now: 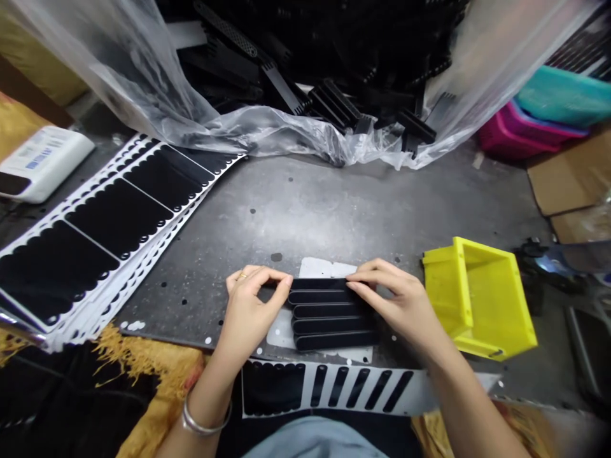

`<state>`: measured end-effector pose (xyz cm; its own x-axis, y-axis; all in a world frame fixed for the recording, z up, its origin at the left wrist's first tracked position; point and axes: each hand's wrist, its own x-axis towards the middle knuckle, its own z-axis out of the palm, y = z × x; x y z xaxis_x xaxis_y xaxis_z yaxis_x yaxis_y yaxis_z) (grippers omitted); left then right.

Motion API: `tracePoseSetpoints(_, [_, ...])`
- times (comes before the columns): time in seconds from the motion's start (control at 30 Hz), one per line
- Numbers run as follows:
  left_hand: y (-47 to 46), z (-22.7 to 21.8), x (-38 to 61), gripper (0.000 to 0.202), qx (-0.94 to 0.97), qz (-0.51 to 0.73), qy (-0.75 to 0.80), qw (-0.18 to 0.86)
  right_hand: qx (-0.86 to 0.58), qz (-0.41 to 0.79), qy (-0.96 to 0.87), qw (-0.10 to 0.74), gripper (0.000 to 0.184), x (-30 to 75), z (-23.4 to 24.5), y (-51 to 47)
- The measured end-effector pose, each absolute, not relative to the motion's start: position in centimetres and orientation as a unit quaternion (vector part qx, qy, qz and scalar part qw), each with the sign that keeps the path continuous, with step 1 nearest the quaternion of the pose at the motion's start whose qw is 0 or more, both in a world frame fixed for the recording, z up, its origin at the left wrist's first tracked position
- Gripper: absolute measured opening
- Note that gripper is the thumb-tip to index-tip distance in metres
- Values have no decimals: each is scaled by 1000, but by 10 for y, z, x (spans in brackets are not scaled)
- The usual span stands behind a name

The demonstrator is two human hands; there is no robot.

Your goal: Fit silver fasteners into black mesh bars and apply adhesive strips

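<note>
Several black slotted plastic strips (329,315) lie side by side in a row on the grey metal table (305,210), right in front of me. My left hand (252,305) pinches the left end of the farthest strip with thumb and forefinger. My right hand (396,299) presses its fingertips on the right end of the same strip. A white backing sheet (329,267) shows under and behind the strips. A sheet of black sticker pads (334,388), partly peeled, lies along the table's near edge under my wrists.
A stack of black sticker sheets (95,235) spreads at the left. A clear plastic bag (296,133) full of black plastic parts (334,76) fills the back. A yellow bin (482,299) stands at the right, coloured baskets (534,121) behind it, a white device (42,159) far left.
</note>
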<state>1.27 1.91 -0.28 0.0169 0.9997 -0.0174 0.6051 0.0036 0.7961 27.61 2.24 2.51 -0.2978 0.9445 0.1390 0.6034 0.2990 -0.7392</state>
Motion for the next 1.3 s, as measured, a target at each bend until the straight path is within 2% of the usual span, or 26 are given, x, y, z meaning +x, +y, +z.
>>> tracePoseSetpoints(0.27, [23,-4,10,21,646,295,633,309,-480,319,-750,324,14,280,8,26])
tracePoseSetpoints(0.43, [19,9,12,25,704,259,610,256,-576,188,-713,353,21,294,14,15])
tracePoseSetpoints(0.47, [16,13,16,32,728,253,588,245,-602,173,-691,361,23,299,18,7])
tracePoseSetpoints(0.5, [14,16,21,51,759,240,557,238,-621,166,-673,367,24,304,24,-4])
tracePoseSetpoints(0.57, [12,18,33,102,824,194,479,233,-636,164,-655,373,22,312,33,-29])
tracePoseSetpoints(0.6, [11,17,39,121,849,164,448,229,-638,167,-653,373,21,315,35,-42])
tracePoseSetpoints(0.63, [10,16,44,129,864,141,429,221,-638,174,-651,374,20,317,36,-54])
tracePoseSetpoints(0.67, [9,14,49,129,872,130,421,215,-637,188,-648,373,21,318,35,-66])
tracePoseSetpoints(0.7, [8,13,53,125,872,133,421,211,-634,210,-644,373,26,318,32,-75])
tracePoseSetpoints(0.73, [4,12,58,121,868,148,424,212,-626,237,-641,376,38,317,28,-81])
tracePoseSetpoints(0.77, [0,12,63,119,861,173,425,220,-610,269,-640,382,59,315,25,-84])
tracePoseSetpoints(0.83, [-13,12,76,126,838,245,417,252,-550,333,-656,396,105,307,23,-81])
tracePoseSetpoints(0.87, [-19,13,82,133,825,275,409,276,-511,357,-673,399,120,302,25,-75])
tracePoseSetpoints(0.9, [-24,13,87,140,815,292,402,298,-475,368,-692,401,127,296,30,-67])
tracePoseSetpoints(1.0, [-31,8,83,151,813,254,417,315,-442,318,-759,357,121,269,46,-34])
tracePoseSetpoints(1.07, [-29,5,60,158,812,203,460,297,-453,248,-810,279,115,250,49,-13])
tracePoseSetpoints(1.17, [-27,2,12,167,790,157,515,293,-433,187,-867,161,123,232,35,1])
tracePoseSetpoints(1.23, [-27,2,-11,166,783,150,526,296,-434,189,-870,136,133,236,22,-2])
tracePoseSetpoints(1.3, [-27,0,-16,165,782,154,526,297,-480,208,-838,153,130,248,11,-12])
